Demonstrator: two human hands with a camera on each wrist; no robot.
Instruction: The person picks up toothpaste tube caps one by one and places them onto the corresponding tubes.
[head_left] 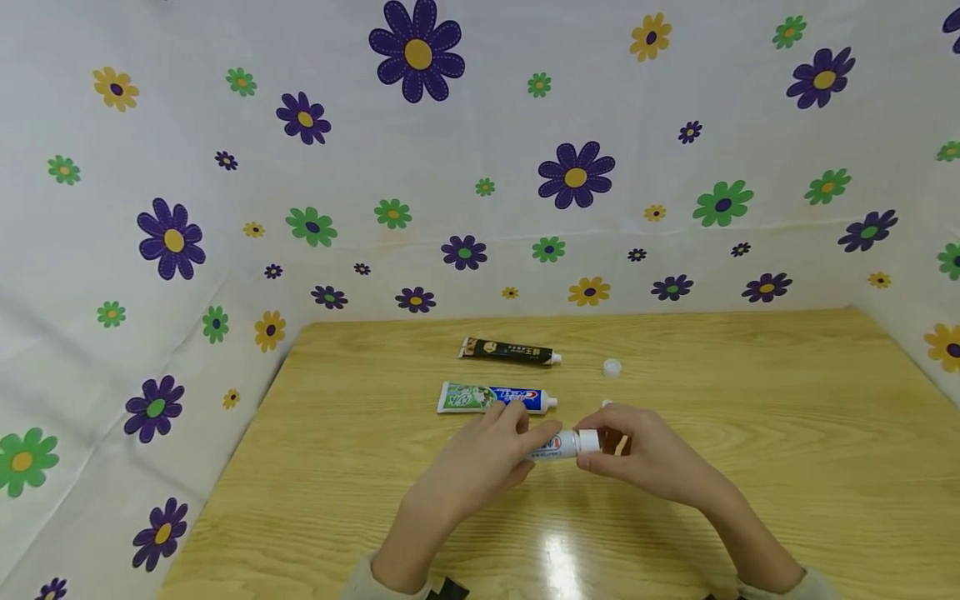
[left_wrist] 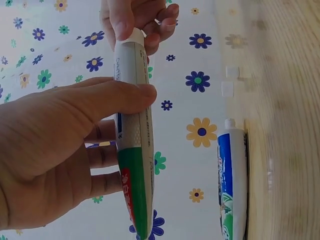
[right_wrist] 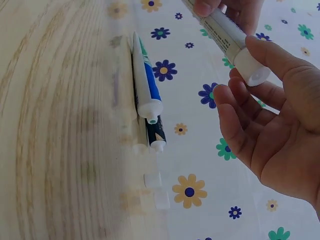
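My left hand (head_left: 476,462) grips a white and green toothpaste tube (left_wrist: 133,172) around its middle, thumb across the top side. With thumb and forefinger, my right hand (head_left: 660,457) pinches the white cap (right_wrist: 251,67) on the tube's end. The cap sits at the tube's mouth; whether it is loose or screwed tight cannot be told. In the head view the left hand hides the tube's tail. Just beyond the hands lies a blue and green toothpaste tube (head_left: 495,399), its narrow white nozzle bare.
Farther back on the wooden table (head_left: 360,467) lies a black toothpaste tube (head_left: 513,352), also uncapped, nozzle to the right. A loose white cap (head_left: 612,367) stands right of it. Another white cap (head_left: 607,403) is partly hidden behind the right hand. Flower-printed cloth (head_left: 480,225) encloses the table.
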